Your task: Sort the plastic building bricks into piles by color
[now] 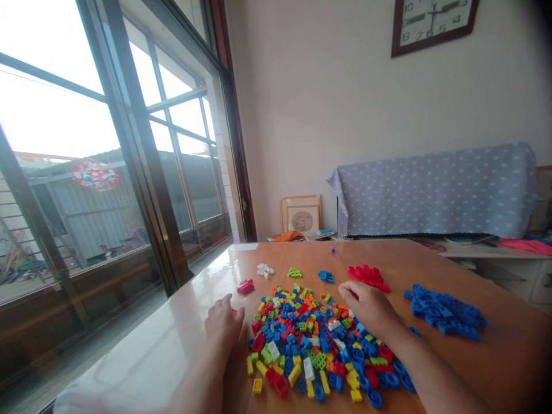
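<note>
On the brown table, a large mixed heap of toy building bricks (302, 336) in red, blue, yellow, green, orange and white lies between my hands. At the heap's left edge is my left hand (222, 322), its fingers curved around a small red brick (234, 312) that shows between thumb and forefinger. My right hand (366, 302) hovers over the heap's upper right side, fingers curled in; what they hold, if anything, is hidden. Just beyond it lies a pile of red bricks (368, 276). To its right spreads a pile of blue bricks (446, 310).
Along the heap's far side sit small groups: pinkish-red bricks (245, 286), white bricks (265, 271), green bricks (295, 272) and blue bricks (326, 276). One small blue piece (333, 250) lies near the table's far edge. A window (129, 144) stands at left.
</note>
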The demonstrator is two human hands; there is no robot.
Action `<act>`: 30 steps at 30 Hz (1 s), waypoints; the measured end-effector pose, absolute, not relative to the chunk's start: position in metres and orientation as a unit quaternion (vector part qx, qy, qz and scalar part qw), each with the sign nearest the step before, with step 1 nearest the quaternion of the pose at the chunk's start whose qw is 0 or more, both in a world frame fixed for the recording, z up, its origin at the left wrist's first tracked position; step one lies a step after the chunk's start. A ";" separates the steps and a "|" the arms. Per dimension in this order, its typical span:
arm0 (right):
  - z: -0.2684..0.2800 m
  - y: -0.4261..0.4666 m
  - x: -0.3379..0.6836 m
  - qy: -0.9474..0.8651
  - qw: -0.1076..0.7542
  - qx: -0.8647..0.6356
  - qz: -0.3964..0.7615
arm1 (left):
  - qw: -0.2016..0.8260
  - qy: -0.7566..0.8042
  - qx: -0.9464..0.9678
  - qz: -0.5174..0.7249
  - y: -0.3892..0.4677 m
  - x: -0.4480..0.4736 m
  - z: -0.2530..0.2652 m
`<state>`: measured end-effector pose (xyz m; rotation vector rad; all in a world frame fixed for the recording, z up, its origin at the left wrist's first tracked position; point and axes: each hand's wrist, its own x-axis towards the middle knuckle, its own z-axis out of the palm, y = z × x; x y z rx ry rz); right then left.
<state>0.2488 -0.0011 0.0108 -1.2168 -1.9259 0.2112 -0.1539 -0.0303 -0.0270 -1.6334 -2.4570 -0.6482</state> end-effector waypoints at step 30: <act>0.013 -0.008 0.240 -0.762 0.427 -0.478 0.092 | -0.077 -0.701 -0.649 -0.285 -0.014 -0.107 -0.025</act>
